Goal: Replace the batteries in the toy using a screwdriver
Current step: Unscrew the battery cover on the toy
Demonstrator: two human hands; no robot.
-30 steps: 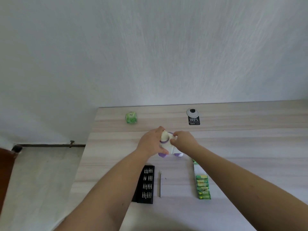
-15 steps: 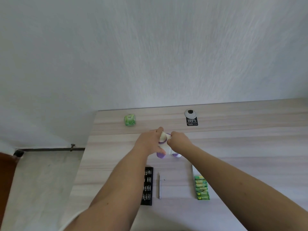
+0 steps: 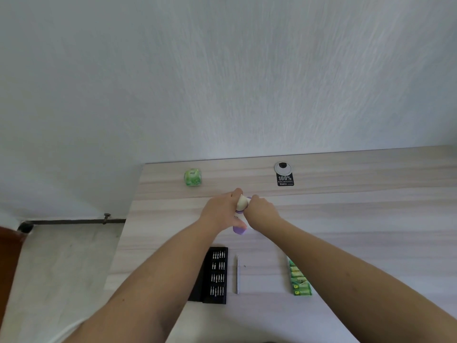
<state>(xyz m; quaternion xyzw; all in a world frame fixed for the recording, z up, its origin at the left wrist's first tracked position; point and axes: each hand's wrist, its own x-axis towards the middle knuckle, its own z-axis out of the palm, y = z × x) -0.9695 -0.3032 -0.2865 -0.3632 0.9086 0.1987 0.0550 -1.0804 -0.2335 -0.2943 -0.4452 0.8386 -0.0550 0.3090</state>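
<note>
Purple-white toy (image 3: 241, 219) on counter (image 3: 346, 219): left hand (image 3: 220, 211) grip wraps it at 9 o'clock, right hand (image 3: 262, 211) grip clasps 3 o'clock side. Screwdriver (image 3: 237, 274) at 6 o'clock, untouched.

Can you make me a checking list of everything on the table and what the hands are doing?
Surface: pale wood-grain table, against a white wall.
Job's things: white and purple toy, held in both hands; thin screwdriver lying untouched; black bit case, open; green batteries in a row.
Clutter: green cube near the far edge; black 100% tag.
Grips: left hand and right hand both grip the toy.
Cables: round grommet; no cable seen.
Surroundings: pale floor on the left.
</note>
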